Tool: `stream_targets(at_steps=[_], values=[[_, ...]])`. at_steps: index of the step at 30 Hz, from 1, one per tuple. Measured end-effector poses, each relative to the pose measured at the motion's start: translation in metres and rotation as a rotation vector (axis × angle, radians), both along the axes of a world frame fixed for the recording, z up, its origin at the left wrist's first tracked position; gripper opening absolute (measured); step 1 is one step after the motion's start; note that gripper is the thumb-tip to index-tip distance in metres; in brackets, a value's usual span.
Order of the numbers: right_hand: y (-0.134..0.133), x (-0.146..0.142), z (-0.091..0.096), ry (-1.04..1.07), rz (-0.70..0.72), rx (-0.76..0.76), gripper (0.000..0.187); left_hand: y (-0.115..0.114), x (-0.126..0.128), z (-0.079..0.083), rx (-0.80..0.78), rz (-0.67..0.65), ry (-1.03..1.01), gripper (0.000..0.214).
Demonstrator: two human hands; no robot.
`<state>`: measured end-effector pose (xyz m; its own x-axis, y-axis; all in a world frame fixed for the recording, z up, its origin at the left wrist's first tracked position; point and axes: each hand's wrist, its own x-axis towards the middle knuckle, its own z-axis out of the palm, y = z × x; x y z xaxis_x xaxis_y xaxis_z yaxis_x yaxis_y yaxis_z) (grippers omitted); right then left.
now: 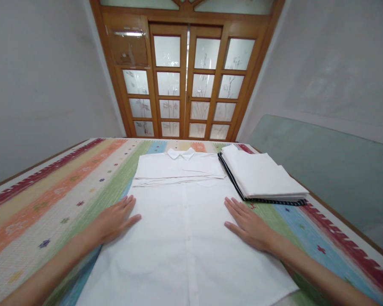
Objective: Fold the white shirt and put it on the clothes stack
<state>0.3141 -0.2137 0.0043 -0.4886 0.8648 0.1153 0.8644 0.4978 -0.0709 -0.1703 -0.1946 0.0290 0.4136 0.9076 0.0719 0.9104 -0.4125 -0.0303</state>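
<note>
A white collared shirt (162, 238) lies front up, its collar at the far end and its button strip running down the middle. Across its upper part the sleeves (175, 182) are folded over in narrow layers. My left hand (116, 219) rests flat on the shirt's left edge, thumb apart from the fingers. On the opposite edge my right hand (247, 225) lies palm down with its fingers stretched toward the middle. Neither hand grips anything. The shirt's lower hem runs partly out of view.
A stack of folded white cloth (264, 174), with a black striped piece at the bottom, lies right of the shirt. Beneath is a colourful striped cover (79, 187). A pale green board (325, 157) borders the right side; wooden glazed doors (185, 76) stand beyond.
</note>
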Motion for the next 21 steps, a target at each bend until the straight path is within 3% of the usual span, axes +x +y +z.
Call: stream_targets(at_steps=[2,5,8,11,14,21], values=[[0.009,-0.014,0.003,0.028,-0.057,-0.013,0.067,0.010,0.018,0.009,0.018,0.055,0.004,0.061],[0.025,-0.060,0.007,0.084,0.042,-0.025,0.063,0.022,0.071,0.012,0.109,-0.055,-0.050,0.057],[0.034,-0.110,0.006,0.147,0.198,0.006,0.057,0.027,0.130,-0.001,0.055,-0.188,-0.073,0.059],[0.037,-0.134,0.002,0.208,0.249,0.027,0.058,0.030,0.159,-0.018,0.039,-0.204,-0.119,0.057],[0.039,-0.122,-0.002,0.171,0.199,0.028,0.058,0.032,0.149,-0.024,0.028,-0.203,-0.168,0.056],[0.062,-0.045,-0.014,0.059,-0.081,0.030,0.069,0.032,0.080,-0.017,-0.020,-0.075,-0.107,0.058]])
